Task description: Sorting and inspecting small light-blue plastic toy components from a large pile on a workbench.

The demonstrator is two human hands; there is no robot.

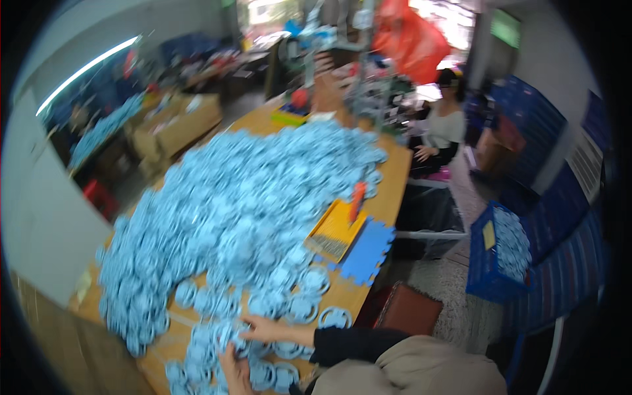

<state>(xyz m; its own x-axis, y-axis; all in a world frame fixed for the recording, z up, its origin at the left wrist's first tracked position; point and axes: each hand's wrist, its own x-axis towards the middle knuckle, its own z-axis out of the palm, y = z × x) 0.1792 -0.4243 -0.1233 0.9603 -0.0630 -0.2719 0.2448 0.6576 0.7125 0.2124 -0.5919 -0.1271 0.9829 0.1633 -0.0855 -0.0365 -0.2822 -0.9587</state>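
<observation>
My right hand (263, 329), in a black sleeve, reaches in from the right, its fingers closed at the edge of a light blue plastic ring-shaped piece (227, 331). Just below it, my left hand (236, 370) comes up from the lower edge with bent fingers on the same piece. Blur and the pieces around them hide the exact grip. More loose blue pieces (301, 308) lie around both hands on the wooden table (349, 296). Beyond them a large heap of the same pieces (237, 191) covers most of the tabletop.
A yellow tray (337, 227) holds small metal parts and an orange-handled tool (357, 201), beside a blue foam mat (368, 253). Right of the table are a brown stool (408, 309) and a blue crate (497, 263) of blue pieces. Another person (441, 125) sits farther back.
</observation>
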